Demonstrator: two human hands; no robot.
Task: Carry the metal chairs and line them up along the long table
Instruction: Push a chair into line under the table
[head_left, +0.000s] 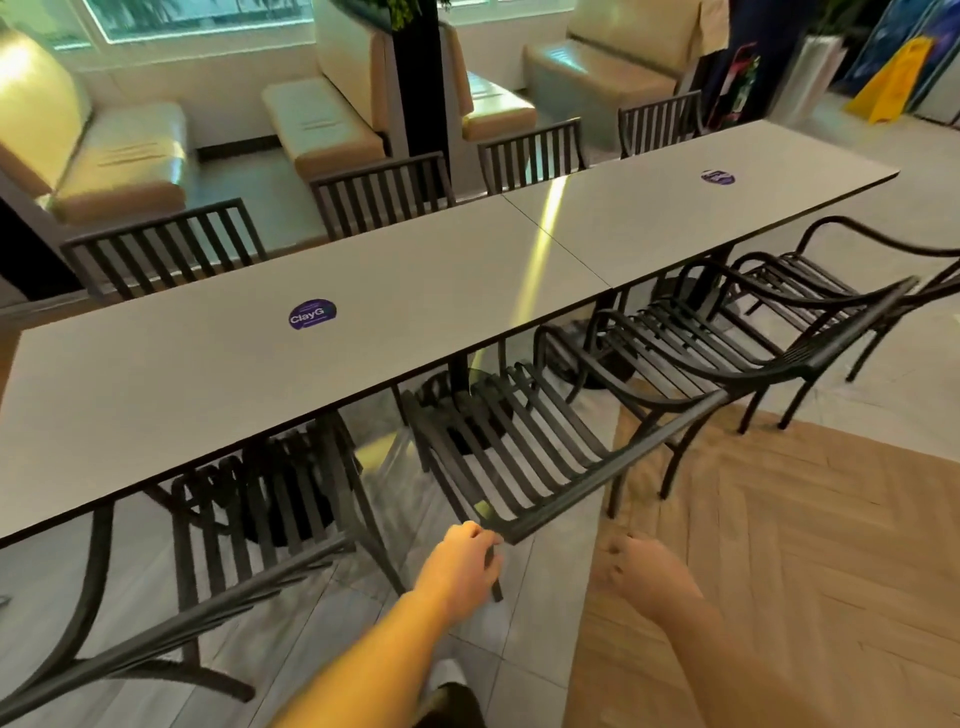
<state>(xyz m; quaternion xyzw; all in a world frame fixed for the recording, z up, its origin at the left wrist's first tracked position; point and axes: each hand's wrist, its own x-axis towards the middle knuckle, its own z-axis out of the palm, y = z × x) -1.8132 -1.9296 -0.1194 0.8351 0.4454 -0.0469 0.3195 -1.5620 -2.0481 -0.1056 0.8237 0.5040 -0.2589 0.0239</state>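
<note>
**Here, one hand on the chair back**

The left hand (462, 558) is curled around the back corner of the metal chair (519, 457), whose seat is tucked under the long table (260, 364). The right hand (647, 571), blurred, hangs loosely spread, holding nothing. Beside the table lies open wood floor (779, 545).

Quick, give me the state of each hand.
Left hand: closed on the corner of the chair back.
Right hand: empty, fingers loosely curled, off the chair.
</note>
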